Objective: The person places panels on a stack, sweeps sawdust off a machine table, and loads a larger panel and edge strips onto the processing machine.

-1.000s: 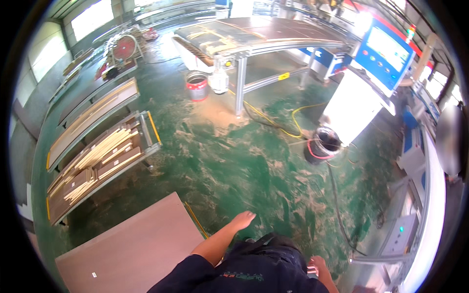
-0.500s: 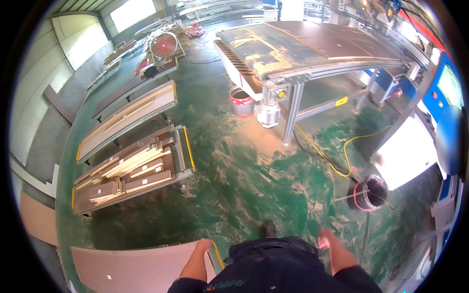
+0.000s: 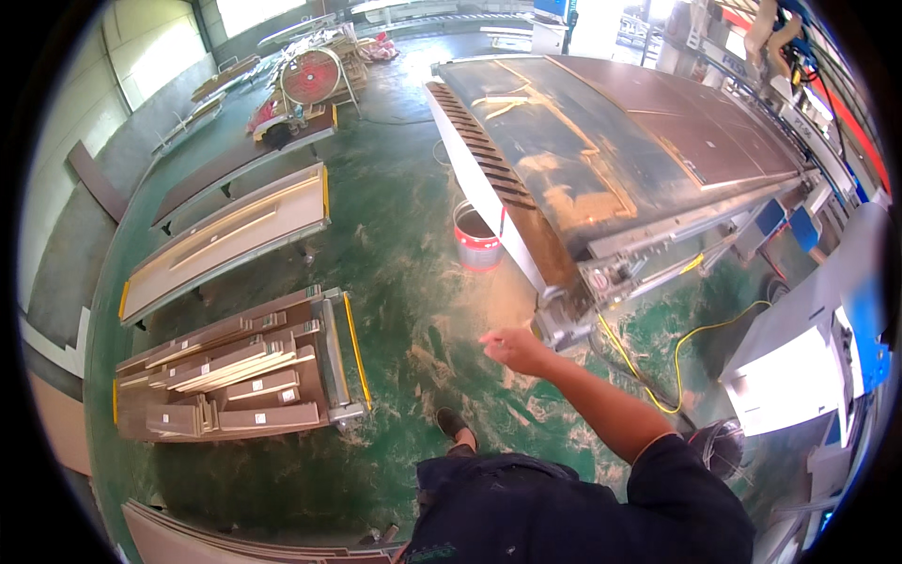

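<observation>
My right hand [image 3: 514,351] reaches forward over the green floor, near the front corner of a large conveyor table [image 3: 601,132]. Its fingers are loosely curled and somewhat apart, and I see nothing held in them. Wood dust and brown panels [image 3: 709,117] lie on the table top. Beside the table's slatted left edge stands a metal bucket [image 3: 477,246] with a red band. My left hand is out of sight behind my body at the lower edge.
Roller carts on the left carry panels and cut strips [image 3: 249,367]. More panels [image 3: 188,540] lie at the lower left. A yellow cable [image 3: 691,352] crosses the dusty floor at right, near a dark bucket [image 3: 719,449] and a white cabinet [image 3: 780,376]. A red fan [image 3: 311,77] stands far back.
My right hand has swung up and forward toward the table. My left hand has dropped out of view. The table and bucket appear closer, and one foot has stepped forward.
</observation>
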`<action>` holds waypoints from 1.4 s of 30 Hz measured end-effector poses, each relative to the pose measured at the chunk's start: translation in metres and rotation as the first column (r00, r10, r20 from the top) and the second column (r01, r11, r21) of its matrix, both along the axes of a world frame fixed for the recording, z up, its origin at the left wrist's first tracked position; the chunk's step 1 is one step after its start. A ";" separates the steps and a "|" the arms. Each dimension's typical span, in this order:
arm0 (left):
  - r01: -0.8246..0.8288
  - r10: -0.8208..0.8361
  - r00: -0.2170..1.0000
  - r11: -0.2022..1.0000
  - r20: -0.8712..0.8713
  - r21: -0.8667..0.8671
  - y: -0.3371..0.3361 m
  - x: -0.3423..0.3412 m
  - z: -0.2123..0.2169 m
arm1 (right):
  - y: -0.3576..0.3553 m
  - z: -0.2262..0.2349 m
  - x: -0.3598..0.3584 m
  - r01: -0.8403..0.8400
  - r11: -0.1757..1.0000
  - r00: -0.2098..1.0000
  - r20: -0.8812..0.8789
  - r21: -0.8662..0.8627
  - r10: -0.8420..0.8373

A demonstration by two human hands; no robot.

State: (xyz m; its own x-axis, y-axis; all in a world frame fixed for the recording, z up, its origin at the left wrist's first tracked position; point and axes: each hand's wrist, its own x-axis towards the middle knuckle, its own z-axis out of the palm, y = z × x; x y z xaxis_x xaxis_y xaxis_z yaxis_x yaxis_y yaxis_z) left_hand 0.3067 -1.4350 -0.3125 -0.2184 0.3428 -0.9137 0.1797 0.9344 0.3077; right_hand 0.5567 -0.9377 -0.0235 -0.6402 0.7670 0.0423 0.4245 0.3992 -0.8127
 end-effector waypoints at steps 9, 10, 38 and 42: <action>-0.461 0.544 0.834 0.594 0.093 0.659 0.432 -0.212 0.176 | 0.269 0.099 -0.043 0.390 0.911 0.919 0.004 0.135 -0.395; -0.432 0.539 0.838 0.565 0.082 0.703 0.458 -0.227 0.188 | 0.297 0.107 -0.049 0.407 0.892 0.905 0.045 0.197 -0.423; -0.145 0.129 0.987 0.969 0.093 0.201 0.840 -0.336 0.091 | 0.789 0.094 -0.050 0.264 0.773 0.639 0.496 0.577 -0.588; -0.132 0.108 0.984 0.976 0.144 0.171 0.941 -0.355 0.087 | 0.837 0.101 -0.026 0.483 0.609 0.419 0.445 0.628 -0.791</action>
State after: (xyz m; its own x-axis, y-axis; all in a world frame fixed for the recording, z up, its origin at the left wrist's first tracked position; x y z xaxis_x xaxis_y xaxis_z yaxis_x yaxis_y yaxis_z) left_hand -0.0483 -0.4935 -0.2253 -0.1485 0.4822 -0.8634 0.0154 0.8741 0.4855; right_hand 0.5304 -0.1011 0.0771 0.0698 0.9720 0.2242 0.9955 -0.0533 -0.0789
